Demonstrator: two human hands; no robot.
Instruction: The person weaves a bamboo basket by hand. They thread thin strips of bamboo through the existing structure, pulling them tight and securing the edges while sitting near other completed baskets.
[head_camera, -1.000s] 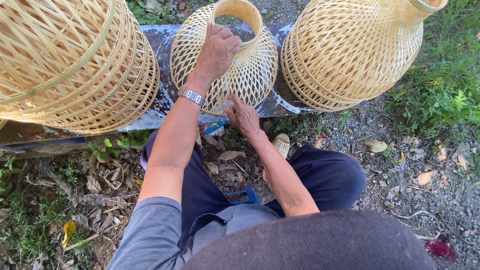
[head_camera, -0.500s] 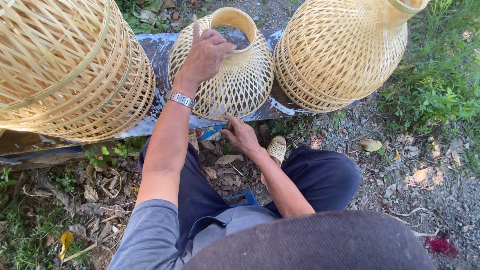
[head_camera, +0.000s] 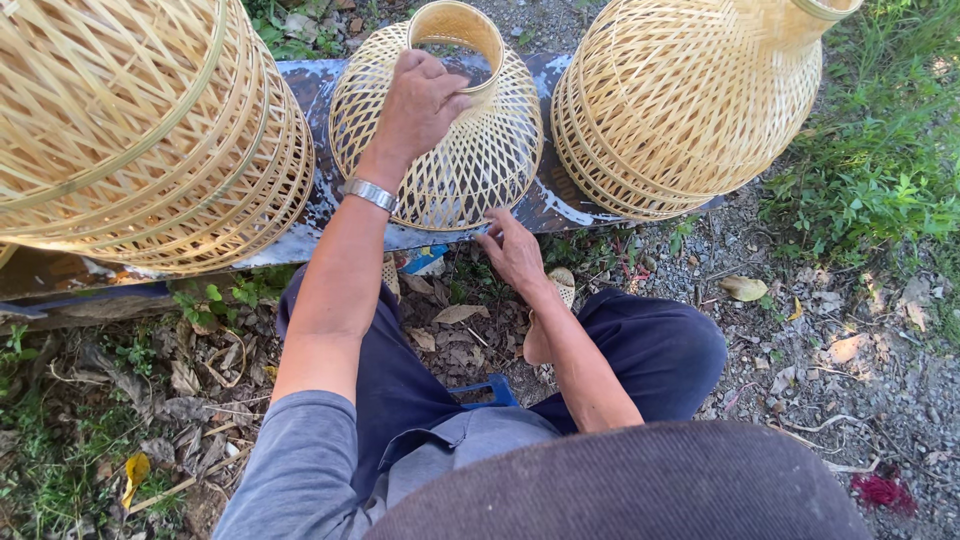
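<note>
A small woven bamboo basket (head_camera: 480, 165) with a narrow round neck stands on a dark weathered plank (head_camera: 560, 205) in front of me. My left hand (head_camera: 415, 105), with a metal watch on the wrist, grips the basket's upper shoulder just under the neck rim. My right hand (head_camera: 512, 250) hovers at the lower front edge of the basket, fingers spread, holding nothing. I sit low with dark trousers, knees on either side.
A large woven basket (head_camera: 130, 130) stands on the plank at left and another large one (head_camera: 690, 100) at right, both close to the small one. Dry leaves, gravel and grass cover the ground. A blue stool edge (head_camera: 490, 390) shows between my legs.
My left hand has slid from the basket's top side up toward the neck. My right hand has dropped from the basket's lower weave to just below its edge.
</note>
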